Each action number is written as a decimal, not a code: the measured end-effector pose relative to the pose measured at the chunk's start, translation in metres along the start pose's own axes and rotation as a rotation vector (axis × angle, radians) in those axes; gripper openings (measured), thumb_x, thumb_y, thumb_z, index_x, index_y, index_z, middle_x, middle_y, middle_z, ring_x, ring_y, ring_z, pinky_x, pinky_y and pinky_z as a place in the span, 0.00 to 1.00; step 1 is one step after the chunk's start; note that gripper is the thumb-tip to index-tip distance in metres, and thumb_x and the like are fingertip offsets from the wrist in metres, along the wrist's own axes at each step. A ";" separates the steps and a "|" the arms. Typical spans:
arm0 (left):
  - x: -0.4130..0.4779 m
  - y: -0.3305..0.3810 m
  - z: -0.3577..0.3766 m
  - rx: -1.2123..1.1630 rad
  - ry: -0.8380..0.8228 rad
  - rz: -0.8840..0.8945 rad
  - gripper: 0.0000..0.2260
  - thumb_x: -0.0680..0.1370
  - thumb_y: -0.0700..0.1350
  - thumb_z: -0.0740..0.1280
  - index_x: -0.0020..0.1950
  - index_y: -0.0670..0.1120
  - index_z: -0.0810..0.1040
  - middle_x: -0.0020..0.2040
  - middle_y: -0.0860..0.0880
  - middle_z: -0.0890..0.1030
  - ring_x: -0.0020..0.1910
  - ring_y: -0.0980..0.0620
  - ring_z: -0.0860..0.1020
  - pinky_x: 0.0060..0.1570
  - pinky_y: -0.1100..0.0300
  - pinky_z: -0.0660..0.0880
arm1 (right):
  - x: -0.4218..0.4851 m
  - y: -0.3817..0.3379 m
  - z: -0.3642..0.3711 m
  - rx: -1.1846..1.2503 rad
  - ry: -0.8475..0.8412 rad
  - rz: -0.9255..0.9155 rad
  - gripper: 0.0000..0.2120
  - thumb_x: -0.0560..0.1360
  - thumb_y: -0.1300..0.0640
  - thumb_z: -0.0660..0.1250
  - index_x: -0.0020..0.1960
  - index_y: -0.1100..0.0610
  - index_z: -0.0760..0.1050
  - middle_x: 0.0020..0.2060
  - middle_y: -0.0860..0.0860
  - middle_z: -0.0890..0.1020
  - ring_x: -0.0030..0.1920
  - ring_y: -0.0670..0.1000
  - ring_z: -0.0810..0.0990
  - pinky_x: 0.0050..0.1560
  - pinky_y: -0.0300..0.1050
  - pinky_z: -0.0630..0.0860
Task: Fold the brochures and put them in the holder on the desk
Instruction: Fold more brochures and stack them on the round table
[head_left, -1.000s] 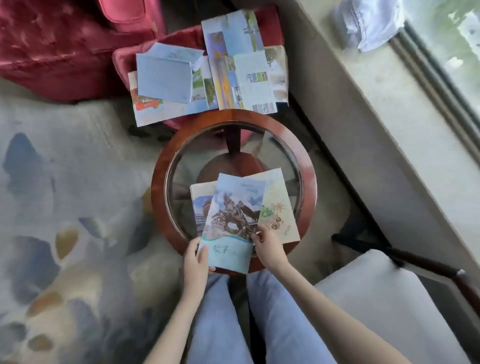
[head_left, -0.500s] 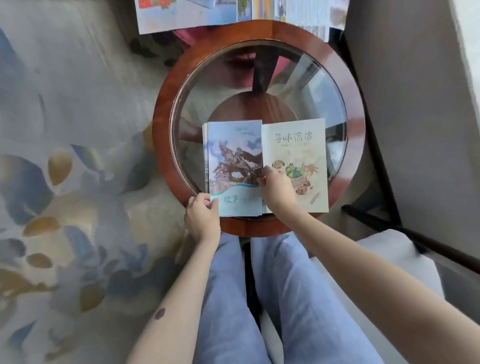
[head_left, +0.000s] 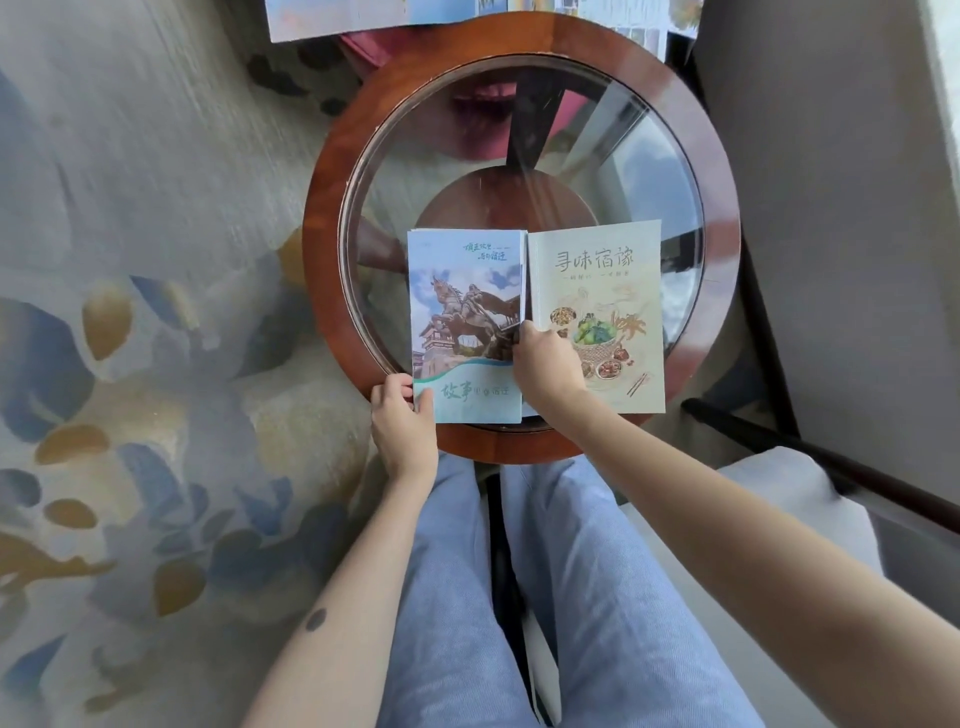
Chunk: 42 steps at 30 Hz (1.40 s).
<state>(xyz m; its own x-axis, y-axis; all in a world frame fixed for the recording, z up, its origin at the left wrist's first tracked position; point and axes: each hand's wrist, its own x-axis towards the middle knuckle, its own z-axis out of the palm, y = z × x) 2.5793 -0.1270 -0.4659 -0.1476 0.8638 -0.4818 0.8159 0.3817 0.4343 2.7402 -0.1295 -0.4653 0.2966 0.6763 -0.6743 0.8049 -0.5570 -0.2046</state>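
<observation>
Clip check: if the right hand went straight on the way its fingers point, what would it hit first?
The right hand points away and slightly left, with its fingertips at the blue brochure's right edge. It would likely ride onto that cover first, though whether it already touches is unclear.

I see the blue brochure (head_left: 465, 322) carrying a brown horse-and-rider statue and teal lettering; the cream brochure (head_left: 597, 283) shows green and brown food drawings. The desk (head_left: 327, 260) has a reddish-brown wooden rim. The carpet (head_left: 130, 364) is grey with blue and gold leaf shapes.
</observation>
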 end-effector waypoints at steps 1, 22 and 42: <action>0.001 0.000 0.000 0.000 0.002 -0.004 0.07 0.74 0.39 0.68 0.51 0.40 0.77 0.49 0.42 0.77 0.44 0.44 0.77 0.44 0.56 0.71 | 0.000 -0.001 0.000 -0.009 -0.002 0.002 0.08 0.78 0.67 0.54 0.55 0.64 0.68 0.46 0.63 0.78 0.45 0.61 0.79 0.34 0.46 0.67; 0.022 0.031 0.024 0.478 -0.115 0.497 0.27 0.82 0.44 0.54 0.76 0.40 0.45 0.77 0.40 0.47 0.77 0.43 0.46 0.75 0.52 0.48 | 0.024 -0.015 -0.013 -0.266 0.131 -0.311 0.32 0.81 0.50 0.52 0.75 0.64 0.41 0.76 0.61 0.44 0.76 0.59 0.44 0.75 0.53 0.44; 0.032 0.037 0.025 0.596 -0.197 0.461 0.26 0.82 0.45 0.55 0.77 0.41 0.48 0.77 0.40 0.47 0.77 0.43 0.45 0.74 0.51 0.53 | 0.032 -0.015 -0.007 -0.393 0.092 -0.256 0.32 0.81 0.50 0.51 0.75 0.63 0.38 0.76 0.60 0.42 0.76 0.59 0.41 0.75 0.55 0.44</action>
<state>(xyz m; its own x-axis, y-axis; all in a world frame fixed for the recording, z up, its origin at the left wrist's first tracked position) 2.6183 -0.0936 -0.4843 0.3363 0.7965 -0.5025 0.9417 -0.2915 0.1682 2.7406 -0.0964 -0.4787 0.0937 0.8175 -0.5683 0.9862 -0.1546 -0.0598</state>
